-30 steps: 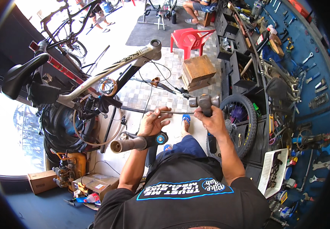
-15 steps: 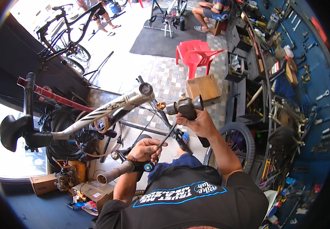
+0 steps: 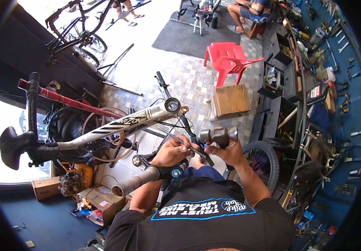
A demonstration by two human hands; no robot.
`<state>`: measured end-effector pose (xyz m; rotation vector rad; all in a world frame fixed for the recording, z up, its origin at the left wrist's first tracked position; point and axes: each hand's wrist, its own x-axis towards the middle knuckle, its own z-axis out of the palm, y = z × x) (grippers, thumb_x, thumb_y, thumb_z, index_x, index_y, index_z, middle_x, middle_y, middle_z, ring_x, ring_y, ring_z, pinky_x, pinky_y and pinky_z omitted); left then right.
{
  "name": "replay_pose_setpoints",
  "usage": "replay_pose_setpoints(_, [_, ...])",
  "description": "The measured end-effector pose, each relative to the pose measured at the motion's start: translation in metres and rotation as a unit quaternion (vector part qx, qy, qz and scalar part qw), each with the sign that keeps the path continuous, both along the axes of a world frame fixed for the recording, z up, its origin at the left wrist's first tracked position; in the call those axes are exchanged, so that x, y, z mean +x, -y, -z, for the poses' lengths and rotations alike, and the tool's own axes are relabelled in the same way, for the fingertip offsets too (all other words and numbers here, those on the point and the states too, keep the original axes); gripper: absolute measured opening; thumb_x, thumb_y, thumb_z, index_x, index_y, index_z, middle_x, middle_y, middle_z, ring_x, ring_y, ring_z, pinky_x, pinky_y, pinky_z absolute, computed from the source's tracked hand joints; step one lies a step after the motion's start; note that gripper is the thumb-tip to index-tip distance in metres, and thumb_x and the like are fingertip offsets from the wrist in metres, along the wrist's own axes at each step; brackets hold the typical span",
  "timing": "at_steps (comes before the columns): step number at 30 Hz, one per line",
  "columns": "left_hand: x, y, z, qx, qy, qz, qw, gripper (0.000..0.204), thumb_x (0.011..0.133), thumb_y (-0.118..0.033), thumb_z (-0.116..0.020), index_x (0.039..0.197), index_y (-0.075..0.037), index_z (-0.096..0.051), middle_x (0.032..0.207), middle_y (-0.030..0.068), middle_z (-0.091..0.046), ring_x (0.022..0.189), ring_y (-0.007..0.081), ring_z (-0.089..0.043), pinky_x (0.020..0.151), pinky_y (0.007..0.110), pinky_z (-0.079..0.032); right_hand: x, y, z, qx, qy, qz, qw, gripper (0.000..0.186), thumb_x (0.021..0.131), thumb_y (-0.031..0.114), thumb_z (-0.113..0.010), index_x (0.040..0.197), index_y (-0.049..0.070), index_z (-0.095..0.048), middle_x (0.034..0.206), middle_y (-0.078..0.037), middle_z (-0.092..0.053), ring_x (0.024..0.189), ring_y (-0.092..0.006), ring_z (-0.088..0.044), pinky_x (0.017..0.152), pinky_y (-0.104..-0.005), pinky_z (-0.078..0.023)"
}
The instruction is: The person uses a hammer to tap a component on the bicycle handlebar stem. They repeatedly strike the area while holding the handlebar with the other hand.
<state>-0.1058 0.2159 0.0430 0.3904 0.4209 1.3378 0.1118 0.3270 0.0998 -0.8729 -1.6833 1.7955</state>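
My left hand (image 3: 171,153) is closed round a thin metal rod (image 3: 193,149), which slants down to the right. My right hand (image 3: 229,154) grips a hammer (image 3: 219,136), its metal head beside the rod's right part. Below my left hand is a fork assembly with a bare grey steerer tube (image 3: 132,182) and a blue-centred cap (image 3: 176,172). Above, a white-and-black bike frame (image 3: 135,119) with an open head tube (image 3: 172,104) reaches across from the left. A handlebar (image 3: 161,81) and cables show behind it.
A red chair (image 3: 224,56), wooden box (image 3: 230,102) and two seated or standing people (image 3: 247,16) (image 3: 124,10) are ahead. Drawers, a loose wheel (image 3: 268,167) and a tool wall (image 3: 347,104) line the right. Tyres (image 3: 63,129) and cardboard boxes (image 3: 96,201) are at the left.
The hammer has moved down and right since half a second ago. My left hand has risen, and the rod has swung to slope the other way. The view has shifted slightly.
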Motion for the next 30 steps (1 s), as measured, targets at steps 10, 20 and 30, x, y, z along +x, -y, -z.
replay_pose_setpoints(10, [-0.006,0.014,0.016,0.011,-0.029,0.016,0.999,0.017,0.088,-0.004,-0.072,0.103,0.003,-0.069,0.103,0.0143,-0.064,0.088,0.0234,-0.06,0.08,0.036,-0.048,-0.009,0.056,-0.012,0.045,0.045,0.034,0.997,0.033,0.083,0.016,-0.083,0.108,0.0,-0.07,0.09,-0.002,-0.073,0.081,-0.0083,-0.063,0.074,-0.0261,-0.052])
replay_pose_setpoints(20, [0.0,0.002,0.022,-0.165,-0.077,-0.077,0.98,0.031,0.089,-0.005,-0.071,0.118,0.003,-0.066,0.1,0.0116,-0.068,0.088,0.0214,-0.062,0.077,0.038,-0.049,-0.005,-0.003,0.032,-0.125,-0.006,0.078,0.989,0.021,0.085,0.013,-0.079,0.098,0.0,-0.068,0.08,-0.005,-0.069,0.049,-0.0049,-0.052,0.042,-0.0214,-0.037])
replay_pose_setpoints(30, [0.011,-0.027,0.016,-0.186,-0.058,-0.164,0.967,0.029,0.091,-0.001,-0.068,0.118,0.005,-0.065,0.102,0.0119,-0.067,0.089,0.0204,-0.061,0.077,0.035,-0.048,-0.018,-0.08,0.042,-0.096,0.022,-0.109,0.989,0.025,0.083,0.013,-0.082,0.104,0.002,-0.074,0.092,-0.003,-0.073,0.085,-0.0071,-0.065,0.074,-0.0234,-0.053])
